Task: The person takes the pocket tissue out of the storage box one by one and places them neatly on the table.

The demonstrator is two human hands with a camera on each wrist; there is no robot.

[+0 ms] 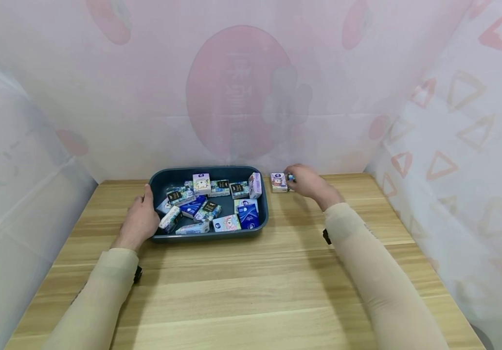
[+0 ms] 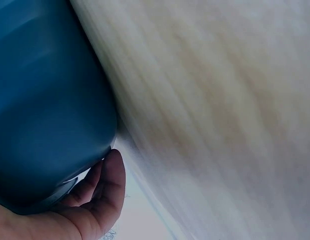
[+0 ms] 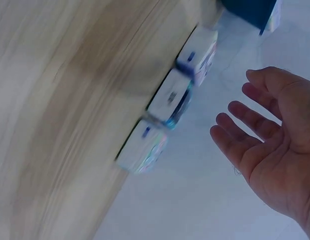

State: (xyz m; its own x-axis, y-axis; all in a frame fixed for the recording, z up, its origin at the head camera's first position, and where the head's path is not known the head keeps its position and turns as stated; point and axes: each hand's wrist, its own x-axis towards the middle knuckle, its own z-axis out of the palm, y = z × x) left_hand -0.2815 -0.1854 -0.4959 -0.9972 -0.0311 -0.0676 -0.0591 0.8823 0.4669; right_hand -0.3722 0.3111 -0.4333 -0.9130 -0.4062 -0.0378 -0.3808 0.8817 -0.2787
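My left hand grips the left end of a dark blue plastic tub, thumb at the rim. In the left wrist view, its curled fingers reach around the tub's edge. Many small tissue packs lie jumbled in the tub, among them a blue pack and a pale one with a cartoon face. Right of the tub, my right hand hovers over a row of packs. The right wrist view shows three packs, the middle one included, apart from the loosely bent, empty fingers.
The wooden table extends in front of the tub toward me. A pale printed cloth hangs right behind the tub and the row, and more cloth closes off the right side. One pack stands upright against the tub's right wall.
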